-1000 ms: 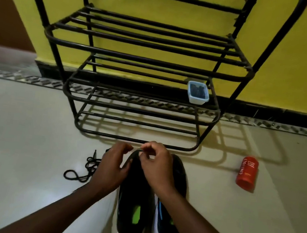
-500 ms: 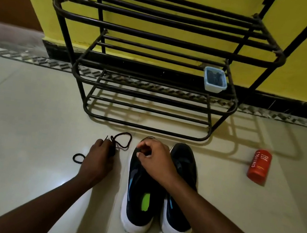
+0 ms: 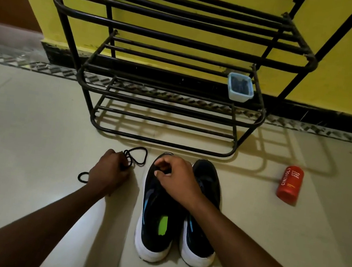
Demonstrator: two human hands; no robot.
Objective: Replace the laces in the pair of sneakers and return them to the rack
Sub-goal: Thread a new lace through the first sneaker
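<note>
Left hand [image 3: 110,170] grips black lace [image 3: 136,158] on floor, loops trailing beyond knuckles; right hand [image 3: 175,178] pinches left sneaker [image 3: 155,216] near toe, right sneaker [image 3: 200,227] touching alongside.

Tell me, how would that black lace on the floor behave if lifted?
Probably floppy: the lace lies in loose loops on the floor. It would likely dangle and tangle, since its strands already cross beside the left hand gripping it.
</note>
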